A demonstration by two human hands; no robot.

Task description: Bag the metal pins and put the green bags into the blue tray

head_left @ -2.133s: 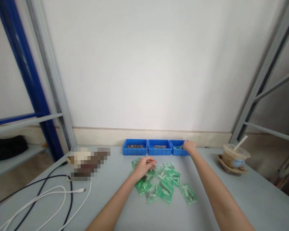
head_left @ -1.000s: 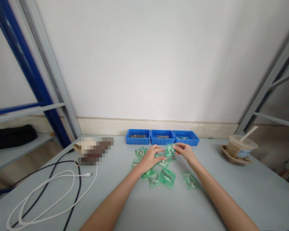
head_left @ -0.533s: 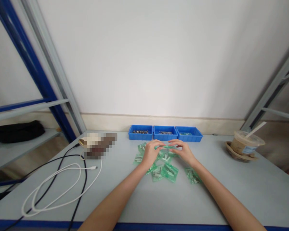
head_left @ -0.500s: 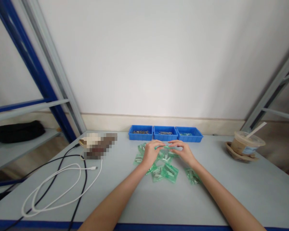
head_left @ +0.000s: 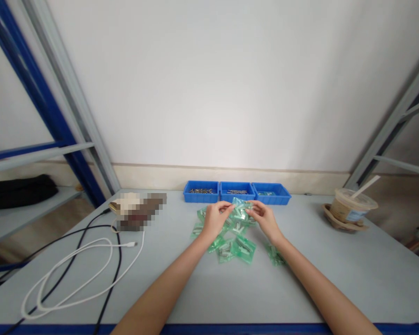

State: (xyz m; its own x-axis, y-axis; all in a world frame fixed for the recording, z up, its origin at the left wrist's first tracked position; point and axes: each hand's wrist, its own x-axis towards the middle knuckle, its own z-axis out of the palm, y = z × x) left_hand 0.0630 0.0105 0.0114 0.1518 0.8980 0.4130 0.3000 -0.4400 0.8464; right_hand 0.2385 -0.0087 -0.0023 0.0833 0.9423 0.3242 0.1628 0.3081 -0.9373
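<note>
Between both hands a green plastic bag (head_left: 240, 210) is held up, with pale pieces showing through it. My left hand (head_left: 215, 218) pinches its left edge, and my right hand (head_left: 264, 219) grips the right edge. Under and around them, several similar green bags lie on the table, among them a bag (head_left: 244, 249) in front holding small metal parts. Another filled bag (head_left: 275, 255) lies apart, beside my right forearm.
Behind the hands stand three blue bins: the left bin (head_left: 201, 198) and middle bin (head_left: 237, 198) hold metal pieces, the right bin (head_left: 271, 200) something greenish. A drink cup (head_left: 349, 204) sits at right. A white cable (head_left: 70, 258) and black cable (head_left: 120, 256) spread at left.
The green bag between my hands has turned from nearly edge-on to facing me, so its contents now show. The whole view has shifted slightly.
</note>
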